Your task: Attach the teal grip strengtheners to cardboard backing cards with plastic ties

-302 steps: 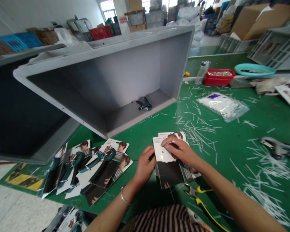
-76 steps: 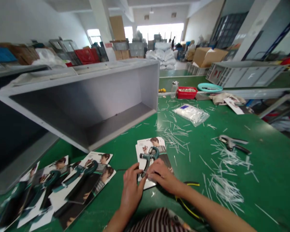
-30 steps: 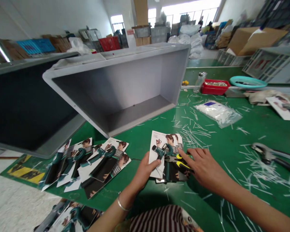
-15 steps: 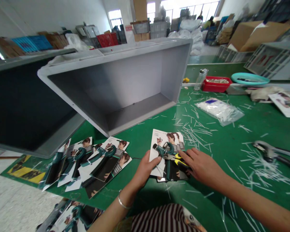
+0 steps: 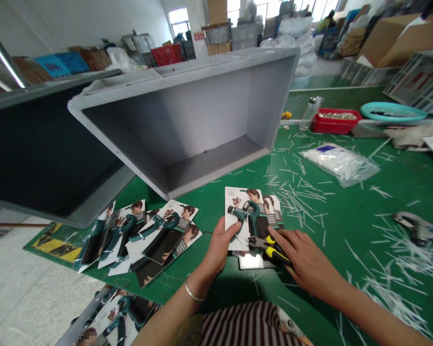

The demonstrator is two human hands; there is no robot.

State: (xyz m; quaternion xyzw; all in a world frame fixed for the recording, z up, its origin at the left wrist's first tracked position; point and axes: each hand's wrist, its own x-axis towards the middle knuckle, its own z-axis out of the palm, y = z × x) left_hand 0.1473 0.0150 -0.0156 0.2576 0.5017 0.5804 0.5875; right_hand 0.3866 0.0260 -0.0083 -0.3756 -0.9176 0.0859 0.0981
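Note:
My left hand [image 5: 221,245] grips the left edge of a printed display card [image 5: 234,197], thumb on top. On that card lies a green hand tool [image 5: 251,216] with a C-shaped head, which looks like a pipe cutter. Closed round the yellow-and-black handles of cutting pliers [image 5: 270,249] is my right hand [image 5: 305,259]. The pliers' jaws are over the card's lower part, beside the tool's handle; whether they bite on anything is unclear. More cards [image 5: 275,204] lie beneath, partly hidden.
Several carded green tools [image 5: 162,235] overlap on the left. A grey crate [image 5: 209,166] lies tipped on its side behind, beside a dark one [image 5: 50,154]. White tie scraps [image 5: 303,194] litter the green table. To the right are a plastic bag [image 5: 341,163], red tray [image 5: 335,122] and metal pliers [image 5: 414,228].
The pliers have moved from the tool's C-shaped head down toward the card's lower part. The top card has shifted up over those beneath. The camera view has turned slightly left.

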